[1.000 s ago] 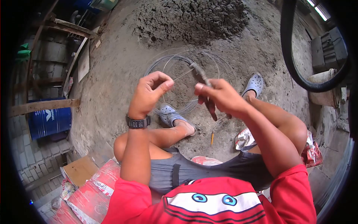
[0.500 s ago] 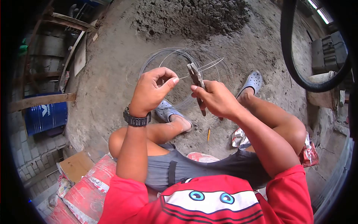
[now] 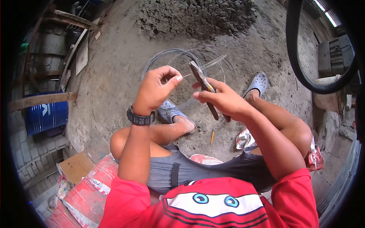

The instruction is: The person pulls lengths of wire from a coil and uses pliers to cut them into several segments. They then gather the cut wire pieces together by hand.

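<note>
My left hand, with a dark watch on its wrist, is closed in a pinch on a thin wire. The wire runs from the thumb tip toward the worn metal pliers. My right hand holds these pliers by the handles, jaws pointing up and slightly left. Below both hands, a loose coil of grey wire lies on the ground, with several bright strands sticking out to the right. My feet, in blue clogs, stand on either side near the coil.
Dark wet mortar or soil is heaped ahead. A yellow pencil-like stick lies between my legs. Red-and-white bags and a cardboard piece are at lower left, a blue drum at left. A black hose hangs at right.
The pliers have turned in my right hand, their jaws shifting slightly left and up and showing more of their side. My left hand stays nearly in place, still pinching the wire.
</note>
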Demonstrator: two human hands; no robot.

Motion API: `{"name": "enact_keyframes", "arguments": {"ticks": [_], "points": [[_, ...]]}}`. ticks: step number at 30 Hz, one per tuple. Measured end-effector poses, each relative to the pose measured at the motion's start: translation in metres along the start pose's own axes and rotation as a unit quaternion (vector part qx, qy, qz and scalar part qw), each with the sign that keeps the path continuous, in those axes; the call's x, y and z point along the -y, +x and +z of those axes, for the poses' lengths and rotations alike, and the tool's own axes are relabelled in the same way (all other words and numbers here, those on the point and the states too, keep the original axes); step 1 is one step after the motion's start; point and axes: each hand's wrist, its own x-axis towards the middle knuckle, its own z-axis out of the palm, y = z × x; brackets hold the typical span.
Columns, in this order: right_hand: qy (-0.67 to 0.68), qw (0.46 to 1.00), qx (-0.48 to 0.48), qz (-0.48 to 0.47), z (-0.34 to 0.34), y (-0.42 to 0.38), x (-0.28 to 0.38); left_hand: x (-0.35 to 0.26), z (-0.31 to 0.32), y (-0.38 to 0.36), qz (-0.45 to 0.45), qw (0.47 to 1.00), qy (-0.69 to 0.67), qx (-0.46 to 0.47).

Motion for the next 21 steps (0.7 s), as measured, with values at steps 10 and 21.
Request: {"name": "enact_keyframes", "arguments": {"ticks": [10, 21], "points": [[0.033, 0.996, -0.054, 0.066, 0.011, 0.011, -0.013, 0.006, -0.013, -0.003, -0.02, 0.991, -0.132, -0.015], [-0.111, 0.987, -0.114, -0.036, 0.016, 0.012, -0.018, 0.004, -0.012, -0.001, -0.001, 0.993, -0.116, -0.016]]}}
